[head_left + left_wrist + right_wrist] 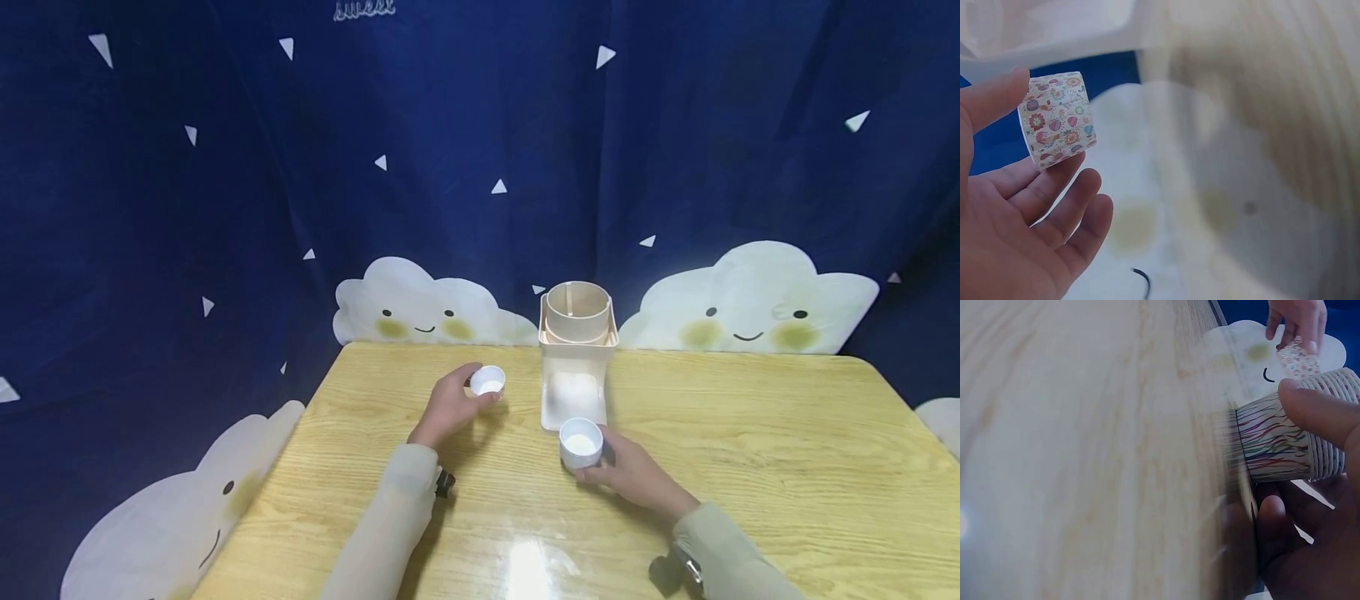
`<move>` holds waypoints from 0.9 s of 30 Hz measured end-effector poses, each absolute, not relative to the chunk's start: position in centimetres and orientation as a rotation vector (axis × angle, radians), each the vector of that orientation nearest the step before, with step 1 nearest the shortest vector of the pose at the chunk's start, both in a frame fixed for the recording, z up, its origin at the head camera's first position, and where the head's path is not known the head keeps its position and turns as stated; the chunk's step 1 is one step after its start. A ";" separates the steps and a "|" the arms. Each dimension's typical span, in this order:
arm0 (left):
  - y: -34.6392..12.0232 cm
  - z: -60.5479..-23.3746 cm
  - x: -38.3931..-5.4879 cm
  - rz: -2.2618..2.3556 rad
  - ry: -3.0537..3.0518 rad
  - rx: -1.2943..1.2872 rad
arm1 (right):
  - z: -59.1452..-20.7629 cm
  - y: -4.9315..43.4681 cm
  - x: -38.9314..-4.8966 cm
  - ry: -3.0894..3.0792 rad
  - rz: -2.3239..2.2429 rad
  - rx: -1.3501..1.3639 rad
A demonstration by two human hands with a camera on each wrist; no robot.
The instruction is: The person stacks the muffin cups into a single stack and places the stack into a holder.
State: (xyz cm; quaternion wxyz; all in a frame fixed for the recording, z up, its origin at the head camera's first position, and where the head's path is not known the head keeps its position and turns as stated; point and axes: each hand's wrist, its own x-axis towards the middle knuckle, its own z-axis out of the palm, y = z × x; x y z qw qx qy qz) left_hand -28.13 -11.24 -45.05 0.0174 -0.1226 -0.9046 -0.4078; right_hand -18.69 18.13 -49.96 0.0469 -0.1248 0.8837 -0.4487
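Note:
My left hand point(452, 406) pinches a small paper cup point(1059, 119) with a flower print between thumb and fingers, its white inside facing up in the head view. The right hand point(630, 471) grips a nested stack of paper cups point(1285, 434) with coloured wavy lines, several rims showing under the thumb. That stack is just in front of the base of a cream dispenser-like stand point(573, 392), which carries a round open tube point(577, 312) on top. The floral cup is to the left of the stand. Whether either cup touches the table cannot be told.
The stand is near the back edge of a light wooden table point(750, 450). Behind and to the left hangs a dark blue curtain point(450, 125) with white triangles and smiling clouds. A dark strap piece point(445, 482) is at the left wrist.

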 end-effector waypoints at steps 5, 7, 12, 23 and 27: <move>-10.4 -43.9 -27.2 -1.246 -2.765 -0.485 | -50.1 18.0 -18.7 2.690 -1.370 -0.376; -10.0 -43.7 -27.0 -1.237 -2.751 -0.539 | -50.1 18.0 -18.7 2.699 -1.368 -0.377; -9.1 -44.1 -26.2 -1.212 -2.749 -0.635 | -50.1 18.0 -18.6 2.711 -1.371 -0.379; -7.2 -43.0 -24.5 -1.183 -2.770 -0.751 | -50.2 17.9 -18.6 2.709 -1.380 -0.369; -6.8 -43.0 -24.2 -1.115 -2.786 -0.779 | -50.0 17.9 -18.6 2.704 -1.370 -0.357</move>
